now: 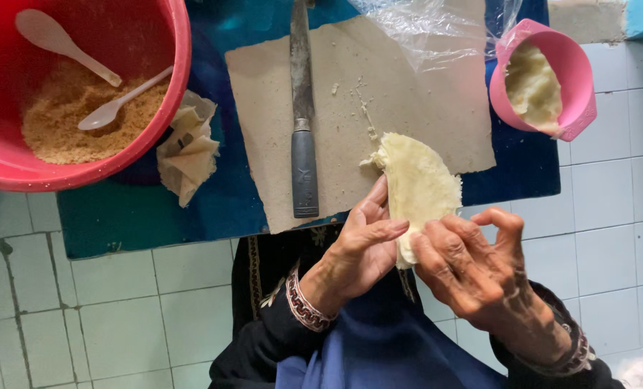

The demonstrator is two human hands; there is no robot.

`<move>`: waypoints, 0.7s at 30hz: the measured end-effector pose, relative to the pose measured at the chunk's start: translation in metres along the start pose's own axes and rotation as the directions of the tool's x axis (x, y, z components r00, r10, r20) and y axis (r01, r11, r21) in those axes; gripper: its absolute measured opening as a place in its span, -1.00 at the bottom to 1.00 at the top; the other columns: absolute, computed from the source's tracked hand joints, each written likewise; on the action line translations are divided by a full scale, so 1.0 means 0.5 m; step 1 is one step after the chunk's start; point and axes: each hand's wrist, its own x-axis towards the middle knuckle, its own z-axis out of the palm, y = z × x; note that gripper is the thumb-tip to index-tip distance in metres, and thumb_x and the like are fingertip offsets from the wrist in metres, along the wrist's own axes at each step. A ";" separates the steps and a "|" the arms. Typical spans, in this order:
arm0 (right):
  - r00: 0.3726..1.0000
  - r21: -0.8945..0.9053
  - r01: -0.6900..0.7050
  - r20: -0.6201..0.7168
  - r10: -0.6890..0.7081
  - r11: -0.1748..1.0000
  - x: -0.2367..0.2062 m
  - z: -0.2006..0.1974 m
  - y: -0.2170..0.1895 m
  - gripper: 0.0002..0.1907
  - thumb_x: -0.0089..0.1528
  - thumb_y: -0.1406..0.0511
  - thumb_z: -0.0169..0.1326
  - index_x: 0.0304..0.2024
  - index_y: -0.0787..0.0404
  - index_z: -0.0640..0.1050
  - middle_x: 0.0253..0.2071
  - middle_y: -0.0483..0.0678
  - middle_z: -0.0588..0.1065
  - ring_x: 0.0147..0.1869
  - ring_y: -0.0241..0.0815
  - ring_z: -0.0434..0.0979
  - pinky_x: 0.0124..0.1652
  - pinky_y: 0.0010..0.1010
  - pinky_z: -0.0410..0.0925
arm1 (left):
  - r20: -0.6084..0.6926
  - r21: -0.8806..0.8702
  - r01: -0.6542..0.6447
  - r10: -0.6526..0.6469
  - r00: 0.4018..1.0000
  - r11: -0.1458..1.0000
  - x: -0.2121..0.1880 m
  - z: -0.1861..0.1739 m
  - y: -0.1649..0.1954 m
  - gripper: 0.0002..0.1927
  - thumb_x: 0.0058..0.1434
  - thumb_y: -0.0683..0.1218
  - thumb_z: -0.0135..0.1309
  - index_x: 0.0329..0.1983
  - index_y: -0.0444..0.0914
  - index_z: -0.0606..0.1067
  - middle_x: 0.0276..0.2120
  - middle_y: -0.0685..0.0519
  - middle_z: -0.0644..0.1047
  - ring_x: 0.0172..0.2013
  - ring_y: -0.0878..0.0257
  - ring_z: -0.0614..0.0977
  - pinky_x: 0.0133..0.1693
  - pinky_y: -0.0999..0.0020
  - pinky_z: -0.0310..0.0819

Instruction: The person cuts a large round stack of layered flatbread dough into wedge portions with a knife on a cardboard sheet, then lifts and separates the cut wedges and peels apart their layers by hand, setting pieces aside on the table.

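While both hands meet over the near edge of the blue surface [141, 216], they hold a folded piece of pale dough [419, 189] between them. The left hand [361, 248] cups the dough's left side, its fingers stretched up along the fold and closed lightly on it. The right hand [473, 263] pinches the dough's lower right rim, thumb and forefinger curled onto the edge. The dough's long axis runs from the near edge of the surface toward the far edge, tilted a little to the left at the top, with the curved side facing right and the narrow upper tip pointing at the brown paper sheet [408, 101] spread on the surface.

On that sheet, left of the dough, lies a long knife [303, 122], its dark handle toward the person and its blade pointing to the far edge. At the far left corner stands a red bowl [174, 94] with crumbly brown filling [62, 122] and two white spoons [123, 101]. Just beside the bowl lies a crumpled scrap of dough [188, 148]. A pink cup [574, 72] holding pale dough sits at the far right corner, beside clear plastic wrap [429, 29].
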 end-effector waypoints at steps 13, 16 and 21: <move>0.760 0.905 -0.425 0.360 0.541 -0.005 -0.083 0.015 0.074 -0.15 0.24 -0.11 0.16 0.34 0.31 0.31 0.21 -0.08 0.47 0.23 -0.26 0.43 0.16 -0.39 0.32 | 0.114 0.687 0.088 -0.227 0.967 0.721 -0.053 0.001 0.054 -0.26 0.42 -0.27 -0.01 0.63 -0.27 0.05 0.44 -0.02 0.29 0.42 0.29 0.31 0.45 0.32 0.15; 0.809 0.876 -0.457 0.481 0.337 -0.155 -0.093 0.046 0.080 -0.12 0.26 -0.17 0.14 0.30 0.42 0.41 0.18 0.03 0.53 0.25 -0.22 0.46 0.18 -0.36 0.35 | 0.095 0.722 0.139 -0.296 0.950 0.678 -0.057 0.006 0.067 -0.26 0.40 -0.25 -0.02 0.60 -0.23 0.00 0.52 0.04 0.14 0.49 0.29 0.16 0.46 0.28 0.01; 0.804 0.853 -0.412 0.506 0.311 -0.321 -0.105 0.074 0.072 -0.18 0.25 -0.09 0.19 0.28 0.40 0.39 0.13 0.06 0.53 0.23 -0.19 0.47 0.18 -0.33 0.33 | 0.320 0.914 -0.222 -0.268 0.909 0.341 -0.066 0.032 0.111 -0.32 0.46 -0.23 -0.03 0.61 -0.20 0.08 0.39 -0.03 0.20 0.39 0.20 0.22 0.47 0.27 -0.02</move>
